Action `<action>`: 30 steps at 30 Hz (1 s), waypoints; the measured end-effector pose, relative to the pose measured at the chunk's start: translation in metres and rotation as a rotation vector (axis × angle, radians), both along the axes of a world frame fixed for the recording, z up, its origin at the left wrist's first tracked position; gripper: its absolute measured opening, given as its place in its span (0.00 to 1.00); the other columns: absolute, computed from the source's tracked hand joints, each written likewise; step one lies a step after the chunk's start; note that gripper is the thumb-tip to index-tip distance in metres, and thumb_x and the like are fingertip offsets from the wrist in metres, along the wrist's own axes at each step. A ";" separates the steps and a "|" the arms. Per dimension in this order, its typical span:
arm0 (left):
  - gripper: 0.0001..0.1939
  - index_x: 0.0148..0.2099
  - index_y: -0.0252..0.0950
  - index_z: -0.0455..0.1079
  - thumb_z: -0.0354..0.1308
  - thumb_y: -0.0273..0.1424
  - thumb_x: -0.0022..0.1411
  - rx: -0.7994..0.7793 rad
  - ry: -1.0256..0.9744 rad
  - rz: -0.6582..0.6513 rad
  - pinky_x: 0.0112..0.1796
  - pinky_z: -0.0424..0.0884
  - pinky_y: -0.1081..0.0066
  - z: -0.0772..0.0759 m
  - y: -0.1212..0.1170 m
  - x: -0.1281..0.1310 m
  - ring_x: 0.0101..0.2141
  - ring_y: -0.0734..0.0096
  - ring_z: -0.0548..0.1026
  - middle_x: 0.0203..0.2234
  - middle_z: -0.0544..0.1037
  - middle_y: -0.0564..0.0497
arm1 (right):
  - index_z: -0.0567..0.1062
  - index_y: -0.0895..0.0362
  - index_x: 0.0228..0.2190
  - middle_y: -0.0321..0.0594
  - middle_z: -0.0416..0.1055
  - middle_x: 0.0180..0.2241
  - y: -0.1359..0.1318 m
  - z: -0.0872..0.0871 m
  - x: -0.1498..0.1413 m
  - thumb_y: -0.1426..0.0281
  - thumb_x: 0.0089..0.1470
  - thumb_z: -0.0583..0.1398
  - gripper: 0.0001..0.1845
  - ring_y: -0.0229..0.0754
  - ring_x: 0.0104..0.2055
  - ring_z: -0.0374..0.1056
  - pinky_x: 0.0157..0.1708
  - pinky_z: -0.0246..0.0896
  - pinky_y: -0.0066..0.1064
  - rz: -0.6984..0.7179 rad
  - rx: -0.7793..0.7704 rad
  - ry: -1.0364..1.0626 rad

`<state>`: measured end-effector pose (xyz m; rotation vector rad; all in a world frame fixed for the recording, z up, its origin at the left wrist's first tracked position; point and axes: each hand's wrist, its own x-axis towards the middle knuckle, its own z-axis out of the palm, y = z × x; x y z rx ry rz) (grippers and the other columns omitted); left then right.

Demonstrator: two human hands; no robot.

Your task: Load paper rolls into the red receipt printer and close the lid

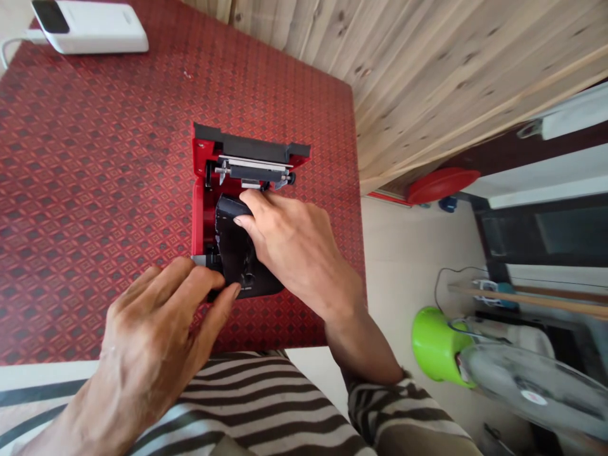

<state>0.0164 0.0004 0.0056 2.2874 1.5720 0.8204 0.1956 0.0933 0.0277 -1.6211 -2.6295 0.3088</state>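
A red and black device (197, 218) with a roller (254, 172) inside its raised lid (251, 149) lies open on the patterned table. It looks like a small printer. A dark, smooth black piece (235, 250) covers much of its body, tilted over the red interior. My right hand (294, 247) grips the upper part of this black piece, thumb and forefinger closed at its edge. At the lower left corner, my left hand (166, 316) is closed, its thumb and fingers pinching near the black piece's edge and a grey part (204, 259) of the device. What exactly those fingertips hold is partly hidden.
A white power bank (92, 26) with a cable lies at the far left of the red patterned table (95, 158). Wooden boards (403, 69) rise behind the table. Right, on the floor, stand a green bucket (434, 345) and a fan (527, 386); a red basin (441, 185) lies farther back.
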 end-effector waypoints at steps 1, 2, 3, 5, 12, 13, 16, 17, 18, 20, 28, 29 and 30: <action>0.05 0.40 0.40 0.73 0.61 0.34 0.70 0.020 0.019 0.005 0.29 0.69 0.66 -0.001 0.000 -0.001 0.25 0.69 0.75 0.27 0.76 0.55 | 0.76 0.55 0.54 0.47 0.81 0.39 0.002 -0.001 -0.001 0.69 0.70 0.56 0.14 0.49 0.34 0.77 0.28 0.60 0.36 0.005 0.013 -0.010; 0.04 0.40 0.40 0.73 0.61 0.34 0.69 0.031 0.027 0.005 0.30 0.69 0.66 -0.002 0.000 -0.002 0.26 0.69 0.75 0.27 0.77 0.54 | 0.76 0.54 0.54 0.47 0.81 0.40 0.004 -0.002 -0.002 0.70 0.70 0.56 0.15 0.49 0.34 0.77 0.28 0.60 0.37 0.009 0.021 -0.021; 0.04 0.40 0.40 0.73 0.62 0.33 0.69 0.034 0.029 0.001 0.31 0.69 0.66 -0.002 0.000 -0.003 0.27 0.69 0.76 0.28 0.77 0.54 | 0.76 0.54 0.55 0.47 0.81 0.40 0.005 -0.003 -0.002 0.71 0.70 0.56 0.16 0.50 0.34 0.77 0.28 0.60 0.37 0.012 0.025 -0.034; 0.04 0.40 0.40 0.73 0.61 0.33 0.70 0.030 0.019 -0.009 0.33 0.69 0.66 -0.003 0.000 -0.006 0.28 0.70 0.76 0.28 0.78 0.55 | 0.75 0.54 0.56 0.48 0.81 0.42 0.007 -0.004 -0.002 0.71 0.70 0.55 0.17 0.50 0.35 0.77 0.28 0.60 0.37 0.007 0.016 -0.063; 0.03 0.41 0.39 0.74 0.62 0.32 0.70 0.031 0.030 -0.007 0.34 0.68 0.68 -0.003 0.003 -0.006 0.29 0.71 0.76 0.29 0.78 0.55 | 0.75 0.53 0.52 0.42 0.82 0.43 0.010 -0.001 -0.006 0.74 0.71 0.51 0.17 0.48 0.38 0.79 0.30 0.63 0.35 0.113 -0.084 -0.193; 0.03 0.41 0.39 0.74 0.62 0.32 0.70 0.037 0.027 -0.009 0.34 0.68 0.68 -0.003 0.003 -0.005 0.29 0.71 0.76 0.28 0.78 0.55 | 0.75 0.52 0.52 0.42 0.82 0.42 0.010 -0.001 -0.006 0.74 0.71 0.51 0.16 0.47 0.38 0.79 0.30 0.64 0.35 0.109 -0.085 -0.203; 0.03 0.40 0.38 0.74 0.63 0.31 0.70 0.043 0.003 -0.006 0.34 0.68 0.69 -0.003 0.003 -0.004 0.28 0.72 0.75 0.28 0.77 0.55 | 0.76 0.54 0.50 0.43 0.82 0.43 0.012 -0.004 -0.008 0.75 0.71 0.51 0.16 0.48 0.40 0.79 0.30 0.64 0.34 0.107 -0.065 -0.204; 0.03 0.40 0.38 0.74 0.63 0.31 0.69 0.044 -0.001 -0.004 0.34 0.68 0.69 -0.003 0.003 -0.004 0.28 0.73 0.75 0.27 0.77 0.55 | 0.75 0.54 0.51 0.43 0.81 0.44 0.012 -0.005 -0.009 0.75 0.71 0.50 0.17 0.48 0.40 0.79 0.31 0.64 0.34 0.104 -0.053 -0.201; 0.03 0.40 0.38 0.74 0.63 0.31 0.69 0.045 -0.004 -0.003 0.35 0.68 0.70 -0.003 0.002 -0.004 0.28 0.73 0.75 0.27 0.77 0.55 | 0.75 0.55 0.52 0.44 0.81 0.45 0.012 -0.005 -0.009 0.76 0.70 0.50 0.17 0.49 0.40 0.79 0.30 0.64 0.35 0.098 -0.038 -0.198; 0.03 0.40 0.38 0.74 0.63 0.31 0.69 0.052 -0.006 0.000 0.36 0.69 0.70 -0.004 0.002 -0.004 0.28 0.74 0.75 0.27 0.76 0.56 | 0.74 0.55 0.53 0.44 0.81 0.46 0.010 -0.005 -0.008 0.76 0.70 0.50 0.18 0.48 0.39 0.79 0.30 0.64 0.35 0.086 -0.016 -0.190; 0.04 0.39 0.38 0.73 0.62 0.29 0.70 0.034 -0.055 -0.009 0.38 0.69 0.72 -0.004 0.000 -0.006 0.29 0.75 0.76 0.27 0.77 0.56 | 0.77 0.57 0.48 0.42 0.78 0.45 -0.010 0.009 0.010 0.78 0.69 0.55 0.13 0.45 0.45 0.74 0.43 0.67 0.34 0.136 0.014 0.008; 0.04 0.39 0.38 0.73 0.62 0.29 0.70 0.044 -0.054 -0.010 0.38 0.69 0.72 -0.005 0.001 -0.006 0.29 0.75 0.76 0.27 0.77 0.56 | 0.77 0.58 0.47 0.43 0.78 0.44 -0.011 0.008 0.011 0.78 0.70 0.55 0.12 0.47 0.47 0.73 0.47 0.66 0.36 0.155 0.026 0.013; 0.04 0.38 0.39 0.73 0.62 0.29 0.70 0.056 -0.050 -0.011 0.38 0.69 0.72 -0.005 0.002 -0.006 0.29 0.75 0.76 0.27 0.77 0.57 | 0.77 0.59 0.45 0.44 0.78 0.43 -0.011 0.006 0.011 0.77 0.70 0.55 0.11 0.49 0.49 0.71 0.49 0.66 0.38 0.173 0.033 0.005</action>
